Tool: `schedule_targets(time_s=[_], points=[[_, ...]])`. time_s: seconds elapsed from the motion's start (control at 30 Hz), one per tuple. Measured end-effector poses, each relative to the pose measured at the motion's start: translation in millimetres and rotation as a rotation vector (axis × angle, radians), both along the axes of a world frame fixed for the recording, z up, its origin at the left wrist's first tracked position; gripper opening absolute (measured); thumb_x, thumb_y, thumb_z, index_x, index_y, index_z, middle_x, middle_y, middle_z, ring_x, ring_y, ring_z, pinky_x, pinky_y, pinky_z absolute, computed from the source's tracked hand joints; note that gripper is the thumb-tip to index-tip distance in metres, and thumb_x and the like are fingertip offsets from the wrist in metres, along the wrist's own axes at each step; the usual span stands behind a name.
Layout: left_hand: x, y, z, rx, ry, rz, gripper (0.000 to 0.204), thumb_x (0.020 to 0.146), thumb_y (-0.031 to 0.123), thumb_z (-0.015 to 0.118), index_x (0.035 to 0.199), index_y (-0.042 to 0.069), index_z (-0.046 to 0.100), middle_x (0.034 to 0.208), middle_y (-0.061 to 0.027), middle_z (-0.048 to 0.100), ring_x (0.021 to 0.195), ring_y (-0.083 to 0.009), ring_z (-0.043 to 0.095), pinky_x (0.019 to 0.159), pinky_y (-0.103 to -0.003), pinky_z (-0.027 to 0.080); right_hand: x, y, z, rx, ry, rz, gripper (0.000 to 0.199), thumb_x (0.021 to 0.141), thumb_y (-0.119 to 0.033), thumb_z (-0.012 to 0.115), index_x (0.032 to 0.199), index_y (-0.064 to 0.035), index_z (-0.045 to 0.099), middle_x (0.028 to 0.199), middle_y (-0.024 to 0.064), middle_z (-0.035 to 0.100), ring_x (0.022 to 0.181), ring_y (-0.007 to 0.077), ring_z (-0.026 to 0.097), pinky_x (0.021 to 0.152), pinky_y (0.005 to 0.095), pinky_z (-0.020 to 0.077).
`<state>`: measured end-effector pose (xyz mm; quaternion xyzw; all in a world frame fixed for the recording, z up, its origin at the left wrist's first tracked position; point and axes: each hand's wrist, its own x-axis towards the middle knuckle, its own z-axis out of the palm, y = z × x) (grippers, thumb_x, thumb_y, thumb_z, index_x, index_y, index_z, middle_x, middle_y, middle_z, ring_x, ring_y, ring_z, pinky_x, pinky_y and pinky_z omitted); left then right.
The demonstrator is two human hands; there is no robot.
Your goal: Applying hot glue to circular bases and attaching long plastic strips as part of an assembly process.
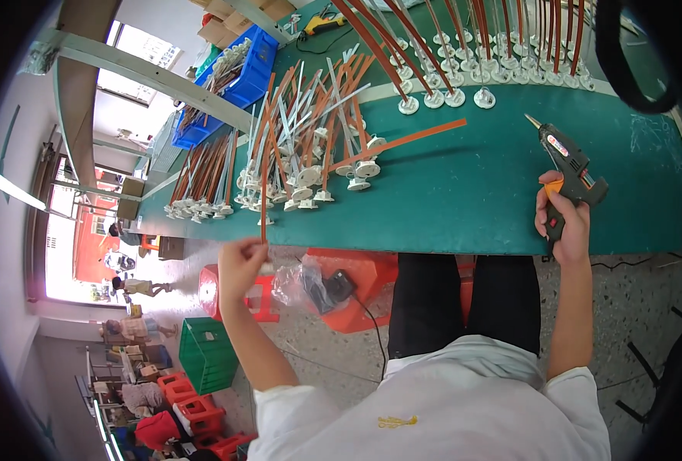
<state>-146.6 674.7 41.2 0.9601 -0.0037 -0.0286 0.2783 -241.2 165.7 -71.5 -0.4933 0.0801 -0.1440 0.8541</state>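
Observation:
My right hand (571, 224) is wrapped round the handle of a black hot glue gun (570, 157) with an orange trigger. Its nozzle points away from me, toward the far side of the table. At the near table edge, my left hand (241, 270) is closed with its fingertips at the lower end of a long brown strip (264, 201). Just beyond it lies a heap of brown and clear strips with round white bases (307, 177). One brown strip (422, 138) sticks out of this heap to the right.
Rows of strips stand upright on white bases (455, 97) at the far side of the green table (464, 207). A blue crate (253, 69) holds more parts at the far left. Red stools (364, 280) and a green crate (206, 355) are below. Several people are in the background.

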Motion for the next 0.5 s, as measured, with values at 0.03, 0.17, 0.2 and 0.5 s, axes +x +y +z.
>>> schedule_targets(time_s=[0.03,0.17,0.2,0.5], points=[[-19,-1,-9,0.003,0.013,-0.003,0.021,0.086,0.005,0.069,0.104,-0.007,0.068,0.074,-0.0115,0.072,0.066,-0.012,0.068,0.06,-0.028,0.053,-1,-1,-1,-0.009,-0.035,0.017,0.025,0.095,-0.011,0.053,0.118,-0.0016,0.057,0.083,0.0074,0.056,0.064,0.0088,0.052,0.046,0.0227,0.0409],[-64,-40,-48,-0.673,-0.057,0.135,0.016,0.09,0.001,0.068,0.104,-0.007,0.066,0.085,-0.012,0.073,0.075,-0.016,0.07,0.072,-0.029,0.054,-3,8,-2,-0.136,-0.07,-0.047,0.025,0.096,-0.012,0.054,0.118,-0.0018,0.058,0.099,0.0124,0.059,0.086,0.0129,0.056,0.057,0.0259,0.0466],[-70,-55,-55,-0.861,-0.15,0.123,0.016,0.091,0.001,0.068,0.105,-0.007,0.066,0.088,-0.0125,0.073,0.079,-0.0168,0.07,0.076,-0.029,0.054,-9,12,-2,-0.14,-0.038,-0.051,0.025,0.096,-0.012,0.054,0.118,-0.0018,0.058,0.099,0.0124,0.059,0.086,0.0129,0.056,0.057,0.0259,0.0466],[-36,-202,-84,-0.811,-0.383,0.057,0.029,0.104,0.014,0.051,0.091,-0.006,0.066,0.08,-0.0153,0.072,0.067,-0.0148,0.066,0.062,-0.024,0.051,-76,102,11,-0.036,0.041,0.422,0.025,0.082,-0.002,0.071,0.106,0.0001,0.065,0.096,0.0075,0.068,0.081,0.0142,0.066,0.069,0.0268,0.052]])
